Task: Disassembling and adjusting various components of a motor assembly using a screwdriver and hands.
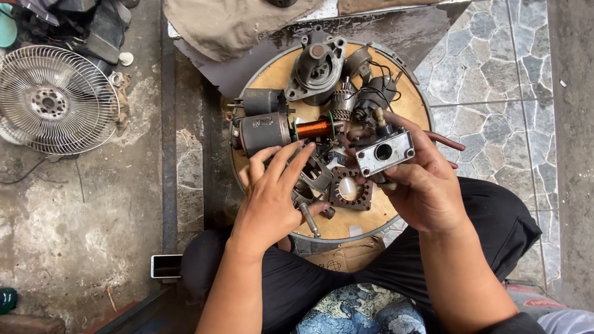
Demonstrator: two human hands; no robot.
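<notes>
My right hand (427, 185) holds a small grey rectangular metal block (384, 152) with a round hole in its face, lifted over a round wooden board (402, 102). My left hand (269, 201) rests palm down on the parts at the board's near left, fingers spread over a ring-shaped metal part (314, 173); a metal shaft (309, 219) pokes out from under it. Beside the left hand lie a grey cylindrical motor body (265, 132) with a copper winding (314, 128) and a flat square plate with a round opening (350, 188).
A cast housing (317, 65) and dark wired parts (371, 93) lie at the board's far side. A wire fan guard (52, 99) lies on the floor at left, a phone (166, 266) by my knee. Cloth (229, 25) lies beyond the board, stone tiles at right.
</notes>
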